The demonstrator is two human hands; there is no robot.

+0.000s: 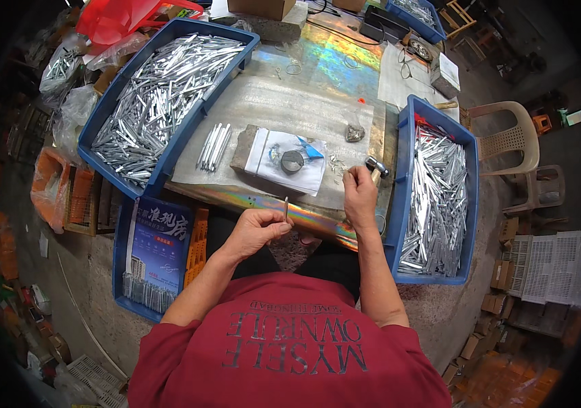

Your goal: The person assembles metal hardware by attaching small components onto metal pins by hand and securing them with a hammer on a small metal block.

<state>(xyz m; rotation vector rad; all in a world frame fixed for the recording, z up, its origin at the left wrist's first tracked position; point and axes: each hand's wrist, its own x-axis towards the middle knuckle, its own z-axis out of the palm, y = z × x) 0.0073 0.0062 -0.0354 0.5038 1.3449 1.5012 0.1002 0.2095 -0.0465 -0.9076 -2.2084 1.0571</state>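
My left hand is closed, its thumb and fingers pinching a short thin metal rod upright at the table's near edge. My right hand is closed over the front right of the table; what its fingertips hold is too small or hidden to name. Beside it shows a hammer, its pale handle running down behind the hand. Small pale pieces lie scattered by the fingertips. Between my hands and farther off, a round dark grey piece rests on a block topped with white paper.
Blue bins of silvery metal rods stand left and right. Several rods lie in a row left of the block. A small bag sits farther back. Below left is another blue bin; a plastic chair stands far right.
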